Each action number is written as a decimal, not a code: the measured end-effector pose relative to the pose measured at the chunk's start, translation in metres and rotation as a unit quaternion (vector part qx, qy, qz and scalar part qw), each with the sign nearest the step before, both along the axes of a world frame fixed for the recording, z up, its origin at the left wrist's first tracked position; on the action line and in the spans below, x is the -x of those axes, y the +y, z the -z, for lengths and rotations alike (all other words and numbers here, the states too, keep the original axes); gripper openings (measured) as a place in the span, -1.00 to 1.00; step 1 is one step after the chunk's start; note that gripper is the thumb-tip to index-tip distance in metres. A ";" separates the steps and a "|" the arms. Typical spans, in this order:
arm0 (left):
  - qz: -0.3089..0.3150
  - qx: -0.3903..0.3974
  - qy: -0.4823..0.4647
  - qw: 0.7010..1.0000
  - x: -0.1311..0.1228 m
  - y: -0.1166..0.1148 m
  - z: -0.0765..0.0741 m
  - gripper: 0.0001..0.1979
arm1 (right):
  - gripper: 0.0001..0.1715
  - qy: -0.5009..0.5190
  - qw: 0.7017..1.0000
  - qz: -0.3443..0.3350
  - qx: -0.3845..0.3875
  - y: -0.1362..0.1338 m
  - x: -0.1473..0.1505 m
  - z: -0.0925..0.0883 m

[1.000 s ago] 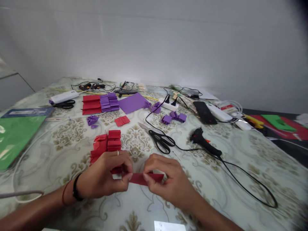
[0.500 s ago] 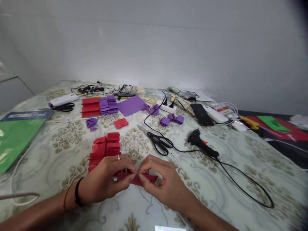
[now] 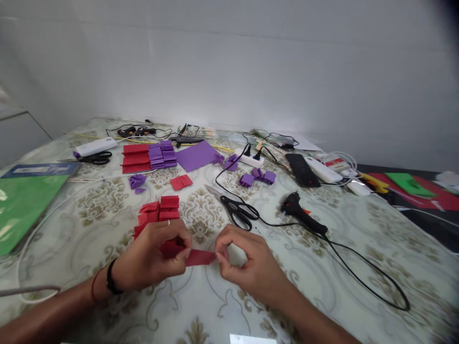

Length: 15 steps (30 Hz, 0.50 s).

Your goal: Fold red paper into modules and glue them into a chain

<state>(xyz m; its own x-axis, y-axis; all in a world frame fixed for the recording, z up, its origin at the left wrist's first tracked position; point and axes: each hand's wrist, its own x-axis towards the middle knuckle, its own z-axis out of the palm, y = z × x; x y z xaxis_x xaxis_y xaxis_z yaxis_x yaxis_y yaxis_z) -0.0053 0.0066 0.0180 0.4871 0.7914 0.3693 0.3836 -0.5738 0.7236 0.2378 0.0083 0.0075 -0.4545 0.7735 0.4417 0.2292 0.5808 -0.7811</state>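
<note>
A strip of folded red paper [image 3: 201, 257] is stretched between my two hands above the patterned tablecloth. My left hand [image 3: 154, 253], wearing a ring and a black wristband, pinches its left part between thumb and index finger. With thumb and fingertips my right hand [image 3: 247, 263] grips the right end. Just beyond my left hand lie several folded red paper pieces [image 3: 169, 202], partly hidden by that hand. A flat red piece [image 3: 181, 182] lies farther back. Black-handled scissors [image 3: 238, 210] rest open beyond my right hand.
At right lies a black glue gun [image 3: 303, 215] with its looping cord. Behind are folded purple pieces [image 3: 256, 177], a purple sheet [image 3: 196, 155], a white power strip [image 3: 247, 156] and a black phone [image 3: 301, 169]. Green paper [image 3: 28, 200] lies at left.
My hands have moved apart, the left one shifting left and the right one slightly right. The right fingers now hold the end of the red strip rather than its middle.
</note>
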 end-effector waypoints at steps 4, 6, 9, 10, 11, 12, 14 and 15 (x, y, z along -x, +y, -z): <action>-0.030 0.035 -0.008 0.999 0.006 0.005 -0.006 -0.89 | -0.79 0.000 1.000 0.021 0.012 0.005 -0.008 -0.001; -0.051 0.042 -0.012 0.998 0.005 0.005 -0.006 -0.91 | -0.82 0.015 0.999 0.038 0.030 0.007 -0.011 0.001; -0.049 0.032 -0.011 0.998 -0.001 0.002 0.000 -0.92 | -0.91 0.039 0.996 0.042 0.066 0.006 -0.009 0.004; -0.034 0.025 -0.010 0.999 -0.004 0.000 0.002 -0.93 | -0.91 0.031 0.996 0.035 0.076 0.004 -0.007 0.005; -0.011 0.020 -0.007 1.000 -0.007 -0.001 0.005 -0.92 | -0.93 0.014 0.996 0.025 0.085 0.003 -0.004 0.006; -0.001 0.021 -0.004 1.000 -0.009 -0.003 0.007 -0.90 | -0.97 -0.003 0.996 0.015 0.093 0.000 0.000 0.007; 0.009 0.028 -0.003 1.000 -0.014 -0.005 0.011 -0.88 | -0.92 -0.019 0.994 0.003 0.108 -0.004 0.008 0.009; 0.009 0.032 -0.005 0.999 -0.015 -0.006 0.012 -0.87 | -0.90 -0.016 0.994 0.002 0.112 -0.006 0.011 0.010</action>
<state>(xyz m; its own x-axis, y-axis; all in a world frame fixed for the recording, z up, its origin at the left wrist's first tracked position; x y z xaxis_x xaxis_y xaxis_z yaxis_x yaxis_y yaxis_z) 0.0096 0.0005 0.0064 0.4988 0.8045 0.3225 0.3658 -0.5328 0.7631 0.2270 0.0026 -0.0027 -0.4626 0.8527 0.2428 0.2586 0.3917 -0.8830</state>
